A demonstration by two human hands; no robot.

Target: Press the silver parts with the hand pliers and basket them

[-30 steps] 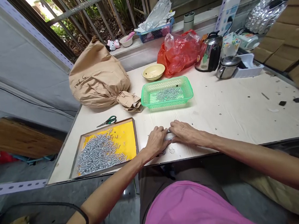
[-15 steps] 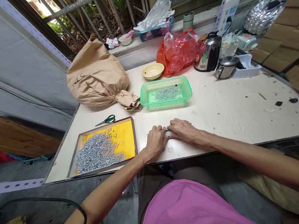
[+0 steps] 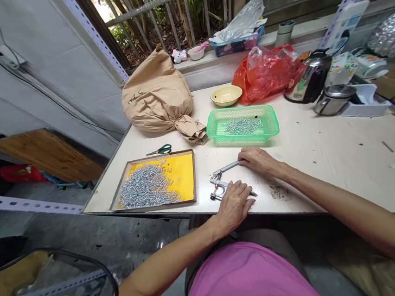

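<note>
A: Step?
B: Likely positioning the tool (image 3: pixel 219 181); closing it would be calling for steady left support.
A: Fingers?
B: Right hand (image 3: pixel 258 159) is pinching the far handle's (image 3: pixel 226 167) right end; left hand (image 3: pixel 235 204) is covering the near side, can't tell grip. Tool's mostly sitting left of both, right of the tray (image 3: pixel 187 184).

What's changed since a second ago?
Hands moved apart: right hand away from the body, at the far arm of the metal tool; left hand nearer the body, over its lower part. More of the tool shows. Shallow tray and green basket stayed put.
</note>
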